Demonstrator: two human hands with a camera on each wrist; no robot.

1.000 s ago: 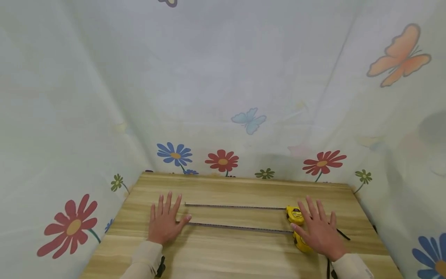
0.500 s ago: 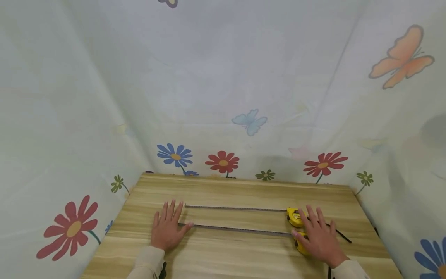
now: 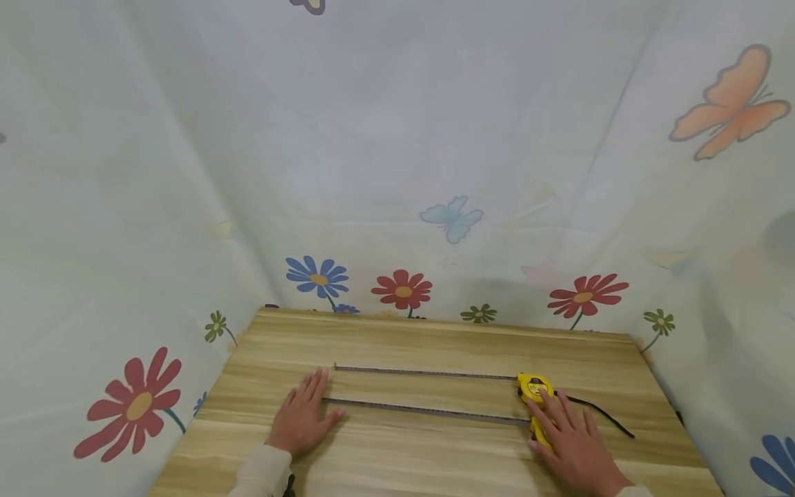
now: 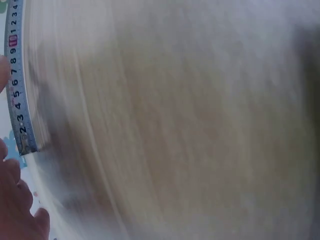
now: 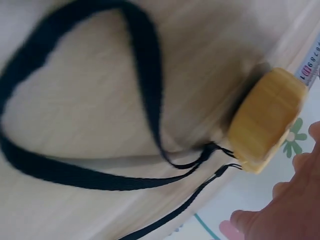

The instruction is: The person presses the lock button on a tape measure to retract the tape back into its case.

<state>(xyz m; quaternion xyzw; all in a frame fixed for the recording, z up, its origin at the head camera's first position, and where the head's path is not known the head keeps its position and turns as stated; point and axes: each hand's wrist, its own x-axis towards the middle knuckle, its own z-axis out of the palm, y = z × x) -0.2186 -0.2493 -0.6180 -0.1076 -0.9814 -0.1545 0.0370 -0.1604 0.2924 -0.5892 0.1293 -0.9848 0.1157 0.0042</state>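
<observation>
Two yellow tape measures lie one behind the other on the wooden tabletop, their blades drawn out leftward and roughly parallel. The far tape measure [image 3: 534, 386] shows mostly uncovered. My right hand [image 3: 576, 445] lies over the near tape measure [image 3: 538, 433], hiding much of it, with fairly straight fingers reaching toward the far case. My left hand [image 3: 303, 417] is at the left end of the near blade [image 3: 428, 411], fingers extended, thumb pointing right. The far blade [image 3: 428, 373] ends just beyond its fingertips. In the left wrist view, a numbered blade [image 4: 15, 85] passes beside the fingers.
A black strap [image 3: 605, 412] trails right from the far tape measure; a looped strap [image 5: 95, 182] shows in the right wrist view. The wooden tabletop [image 3: 404, 462] meets a white sheet [image 3: 385, 138] printed with flowers and butterflies at its back and sides.
My right hand has drawn back toward me, uncovering more of the far tape measure and its strap. My left hand has lowered slightly, its fingers closer together. The view has shifted a little.
</observation>
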